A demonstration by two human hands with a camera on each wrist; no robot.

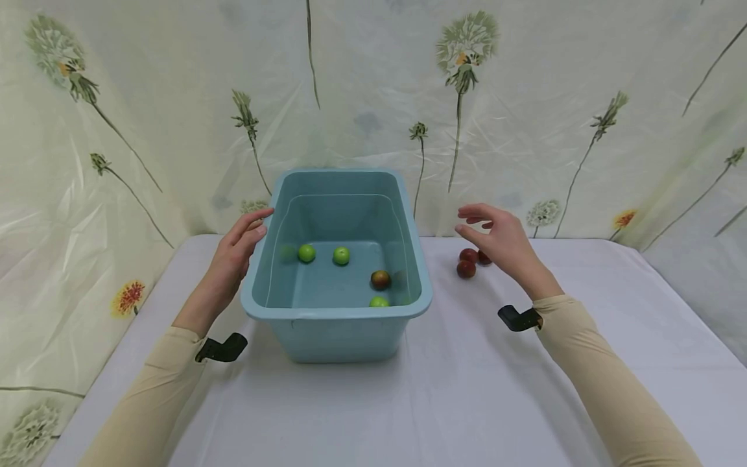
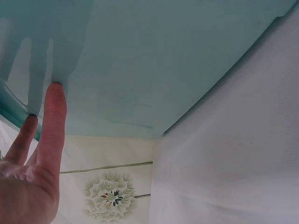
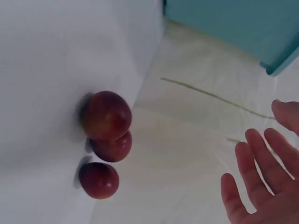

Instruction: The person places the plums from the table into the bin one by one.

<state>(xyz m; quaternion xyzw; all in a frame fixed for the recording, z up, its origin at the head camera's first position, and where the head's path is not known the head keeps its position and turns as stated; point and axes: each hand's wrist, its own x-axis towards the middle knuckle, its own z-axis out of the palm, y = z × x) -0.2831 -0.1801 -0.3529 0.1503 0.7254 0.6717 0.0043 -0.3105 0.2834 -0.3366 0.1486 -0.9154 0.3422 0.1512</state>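
Note:
A blue-green plastic tub (image 1: 337,337) stands on the table. Inside it lie small round green fruits (image 1: 341,255) and one dark reddish-brown plum (image 1: 380,280). My left hand (image 1: 229,256) is at the tub's left side, fingers extended near the rim; in the left wrist view, fingertips (image 2: 56,91) reach the tub's wall or come very close to it. My right hand (image 1: 500,241) hovers right of the tub with its fingers apart and nothing between them. Three dark red plums (image 3: 106,115) sit together on the table below it, partly hidden by that hand in the head view.
A white cloth covers the table (image 1: 467,402). Behind and to the left hangs a pale curtain (image 1: 362,78) printed with dandelions. Each wrist carries a black camera mount (image 1: 518,318).

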